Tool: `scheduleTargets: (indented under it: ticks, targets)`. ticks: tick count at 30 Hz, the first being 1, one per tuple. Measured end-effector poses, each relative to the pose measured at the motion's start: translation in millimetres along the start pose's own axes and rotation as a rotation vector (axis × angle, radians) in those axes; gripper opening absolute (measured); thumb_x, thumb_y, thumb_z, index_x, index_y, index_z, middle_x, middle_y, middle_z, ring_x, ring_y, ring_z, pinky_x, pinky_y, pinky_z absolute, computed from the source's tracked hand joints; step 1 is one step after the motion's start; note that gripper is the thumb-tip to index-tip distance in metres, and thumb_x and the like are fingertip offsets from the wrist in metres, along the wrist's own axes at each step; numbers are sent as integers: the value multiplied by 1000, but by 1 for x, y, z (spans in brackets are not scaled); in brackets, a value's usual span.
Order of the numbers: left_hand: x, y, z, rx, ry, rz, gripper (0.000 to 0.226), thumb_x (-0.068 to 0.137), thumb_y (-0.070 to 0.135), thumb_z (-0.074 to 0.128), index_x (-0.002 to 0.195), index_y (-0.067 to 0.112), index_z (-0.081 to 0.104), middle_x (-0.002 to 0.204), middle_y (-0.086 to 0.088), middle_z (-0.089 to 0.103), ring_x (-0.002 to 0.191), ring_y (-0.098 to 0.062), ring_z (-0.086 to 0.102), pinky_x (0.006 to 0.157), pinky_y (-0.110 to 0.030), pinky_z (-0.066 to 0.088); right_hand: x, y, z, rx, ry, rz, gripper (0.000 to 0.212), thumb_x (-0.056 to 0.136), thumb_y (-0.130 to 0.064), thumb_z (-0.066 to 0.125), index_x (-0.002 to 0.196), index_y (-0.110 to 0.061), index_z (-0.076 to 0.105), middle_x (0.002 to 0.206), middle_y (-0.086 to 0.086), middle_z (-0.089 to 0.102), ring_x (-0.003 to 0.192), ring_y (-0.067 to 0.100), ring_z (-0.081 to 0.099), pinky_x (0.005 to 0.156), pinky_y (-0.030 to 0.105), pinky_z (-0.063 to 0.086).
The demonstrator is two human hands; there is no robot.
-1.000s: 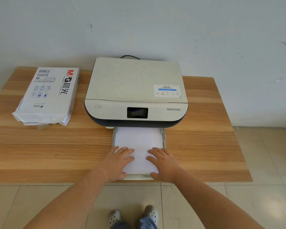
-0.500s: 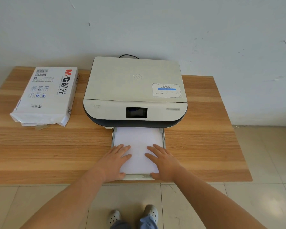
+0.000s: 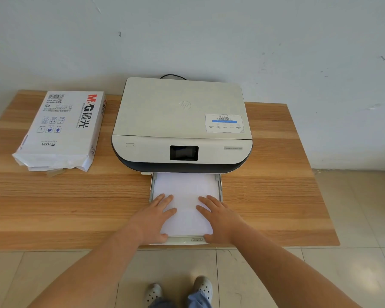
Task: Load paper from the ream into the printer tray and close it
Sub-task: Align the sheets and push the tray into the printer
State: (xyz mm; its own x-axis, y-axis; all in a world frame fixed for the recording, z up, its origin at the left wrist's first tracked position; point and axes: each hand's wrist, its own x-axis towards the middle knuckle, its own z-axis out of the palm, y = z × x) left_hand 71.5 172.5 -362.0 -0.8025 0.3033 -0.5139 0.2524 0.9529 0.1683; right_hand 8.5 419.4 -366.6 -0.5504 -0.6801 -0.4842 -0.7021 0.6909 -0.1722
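A cream printer (image 3: 182, 121) sits at the back middle of the wooden table (image 3: 53, 207), its paper tray (image 3: 220, 185) pulled out toward me. A white stack of paper (image 3: 185, 192) lies in the tray. My left hand (image 3: 153, 216) rests flat on the paper's left side, fingers straight. Flat on its right side lies my right hand (image 3: 218, 216), its thumb at the tray's front lip. The opened ream (image 3: 62, 127), white with red print, lies at the back left of the table.
A black cable (image 3: 173, 76) runs out behind the printer to the white wall. The table's front edge is just under my wrists, with tiled floor (image 3: 353, 274) and my feet below. Bare wood stretches left and right of the tray.
Both hands stay flat on the paper in about the same place. The view has shifted slightly; the tray and ream look unmoved.
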Motion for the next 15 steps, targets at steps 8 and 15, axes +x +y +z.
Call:
scheduleTargets:
  ticks: [8, 15]
  targets:
    - [6, 2, -3, 48, -46, -10, 86, 83, 47, 54, 151, 35, 3, 158, 2, -24, 145, -24, -20, 118, -41, 7, 3, 2, -1, -5, -23, 39, 99, 82, -56, 58, 155, -24, -1, 162, 0, -17, 147, 22, -17, 118, 42, 2]
    - [5, 3, -3, 16, -44, -19, 85, 82, 44, 56, 150, 36, 5, 158, 4, -24, 145, -22, -19, 117, -40, 10, 3, 0, 0, -21, -33, 48, 99, 82, -56, 57, 154, -24, -3, 162, 0, -18, 147, 23, -17, 119, 43, 5]
